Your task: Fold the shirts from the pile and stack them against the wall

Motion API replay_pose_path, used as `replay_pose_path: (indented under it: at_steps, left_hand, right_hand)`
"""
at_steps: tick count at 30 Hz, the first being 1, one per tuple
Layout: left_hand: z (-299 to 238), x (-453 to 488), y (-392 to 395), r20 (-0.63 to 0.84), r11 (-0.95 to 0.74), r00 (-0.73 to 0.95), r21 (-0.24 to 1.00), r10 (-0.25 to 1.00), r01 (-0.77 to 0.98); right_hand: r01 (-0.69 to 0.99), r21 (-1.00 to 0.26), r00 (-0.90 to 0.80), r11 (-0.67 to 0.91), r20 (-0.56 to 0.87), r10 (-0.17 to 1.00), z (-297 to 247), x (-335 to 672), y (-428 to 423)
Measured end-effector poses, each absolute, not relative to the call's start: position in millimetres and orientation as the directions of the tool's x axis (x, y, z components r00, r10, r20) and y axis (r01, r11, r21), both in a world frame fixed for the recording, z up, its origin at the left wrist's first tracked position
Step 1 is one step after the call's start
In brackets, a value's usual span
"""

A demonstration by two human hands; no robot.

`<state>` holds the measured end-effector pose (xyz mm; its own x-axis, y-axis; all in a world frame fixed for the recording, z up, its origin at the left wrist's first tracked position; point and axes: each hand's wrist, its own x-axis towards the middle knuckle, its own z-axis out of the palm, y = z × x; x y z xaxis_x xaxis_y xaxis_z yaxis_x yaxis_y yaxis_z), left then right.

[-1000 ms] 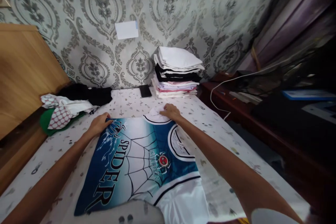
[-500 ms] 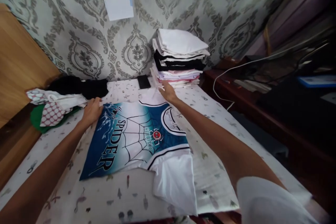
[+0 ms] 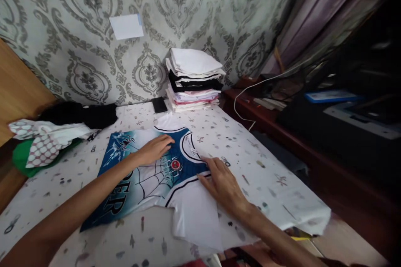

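A blue and white T-shirt (image 3: 134,175) with a spider-web print lies flat on the patterned bed sheet (image 3: 260,171). My left hand (image 3: 154,149) rests flat on the upper middle of the shirt, fingers stretched out. My right hand (image 3: 223,184) lies at the shirt's right edge, where the blue print meets the white sleeve (image 3: 196,217); its fingers are spread and press on the cloth. Neither hand holds anything.
A stack of folded clothes (image 3: 192,79) stands against the wallpapered wall, with a dark phone (image 3: 159,104) beside it. Loose clothes (image 3: 50,131) lie in a heap at the left by a wooden headboard (image 3: 15,91). A dark wooden table (image 3: 313,133) with a white cable stands to the right.
Both hands have left the shirt's far edge. The left one moved to its middle and the right one came back to the sleeve edge. The view shifted right.
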<state>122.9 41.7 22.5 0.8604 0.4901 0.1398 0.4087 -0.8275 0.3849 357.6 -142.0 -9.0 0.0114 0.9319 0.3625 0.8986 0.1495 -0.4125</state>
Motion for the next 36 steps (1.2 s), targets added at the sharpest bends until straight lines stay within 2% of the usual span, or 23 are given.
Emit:
replay_pose_path:
  at_steps: [3,10,15,20,22,25,27,29,32,36]
  left_hand:
    - [10,156,61,0.173,-0.850,0.864,0.349,0.473,0.395]
    - [-6,191,93,0.216,-0.786,0.756,0.192,0.618,0.588]
    - [-11,190,103,0.181,-0.742,0.719,0.164,0.671,0.650]
    - [-8,189,118,0.204,-0.617,0.586,0.170,0.785,0.768]
    - [0,197,124,0.240,-0.644,0.602,0.177,0.762,0.744]
    - [16,220,133,0.251,-0.784,0.743,0.169,0.620,0.597]
    - [25,237,140,0.160,-0.855,0.841,0.150,0.517,0.497]
    - [31,249,145,0.055,-0.880,0.883,0.138,0.465,0.455]
    - [34,255,149,0.029,-0.864,0.870,0.136,0.493,0.485]
    - [31,255,144,0.176,-0.753,0.733,0.125,0.658,0.646]
  right_hand:
    - [0.900,-0.397,-0.012,0.180,0.391,0.920,-9,357,-160]
    - [0.899,-0.397,-0.027,0.188,0.378,0.925,-8,359,-161]
    - [0.872,-0.449,-0.025,0.196,0.360,0.933,-8,360,-160]
    - [0.826,-0.537,0.012,0.170,0.319,0.948,-8,363,-159]
    - [0.803,-0.573,0.023,0.163,0.303,0.953,-6,364,-159]
    - [0.786,-0.598,0.028,0.157,0.288,0.957,-5,363,-159]
    - [0.784,-0.601,0.025,0.157,0.283,0.959,-4,362,-159]
    - [0.782,-0.601,0.013,0.165,0.280,0.960,-2,362,-159]
    - [0.772,-0.608,-0.015,0.183,0.270,0.963,0,368,-158]
    - [0.776,-0.618,0.056,0.129,0.271,0.961,3,388,-149]
